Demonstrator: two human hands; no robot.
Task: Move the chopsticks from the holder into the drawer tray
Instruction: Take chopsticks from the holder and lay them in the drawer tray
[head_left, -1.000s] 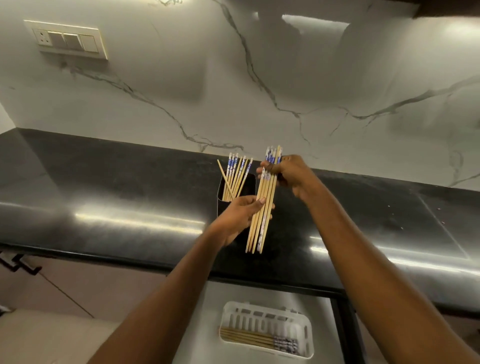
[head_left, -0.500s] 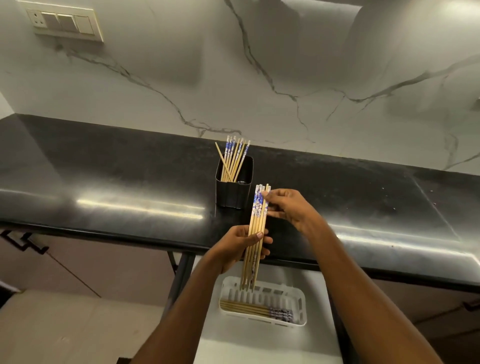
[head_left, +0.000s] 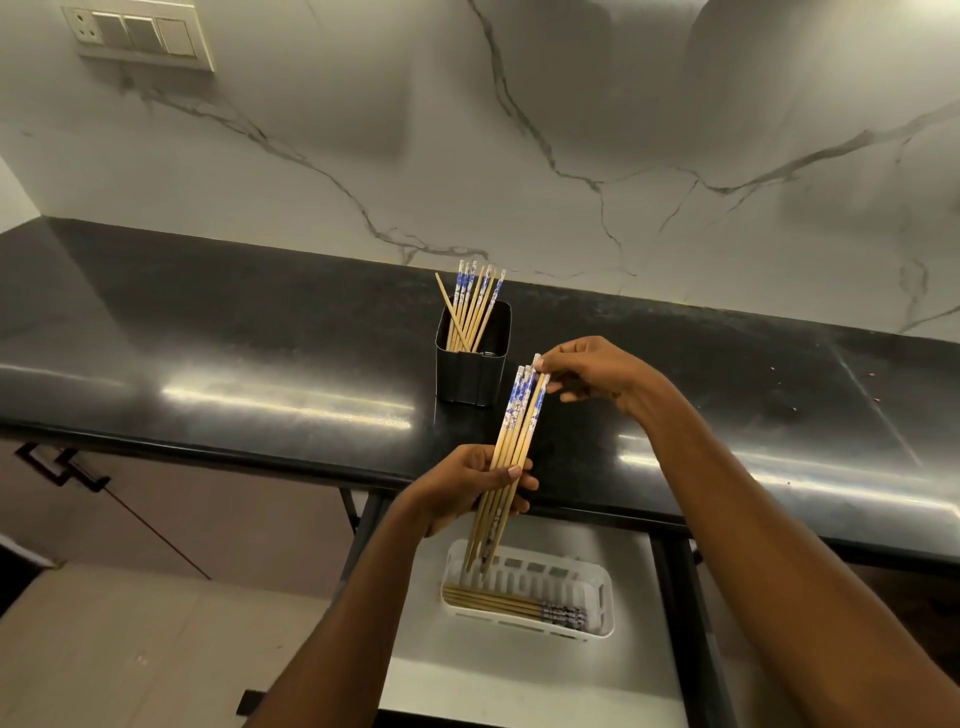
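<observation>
Countertop (head_left: 208, 374) is running dark and glossy across the view, with the open drawer (head_left: 519, 680) sitting out below its front edge, presumably so a bundle can drop straight down from hand level. White slotted tray (head_left: 597, 582) is lying in the drawer, long side across; a few chopsticks (head_left: 509, 605) are already resting flat along its near wall, patterned ends to the right. Black holder (head_left: 474, 364) is standing upright on the counter, just behind the hands, with several sticks (head_left: 472, 306) leaning in it, so the task looks partway done.

Left hand (head_left: 462, 486) is wrapping its fingers closed around the middle of a held bundle (head_left: 511, 457), taking the weight. Right hand (head_left: 592, 371) is pinching the blue-patterned tops with thumb and fingertips, other fingers loose, likely to square the ends and steer the angle. Bundle is tilting near-upright, plain tips pointing at the tray's left end, appearing above it rather than touching; contact can't be confirmed. Next move likely needs laying it over flat to match the sticks already there.
</observation>
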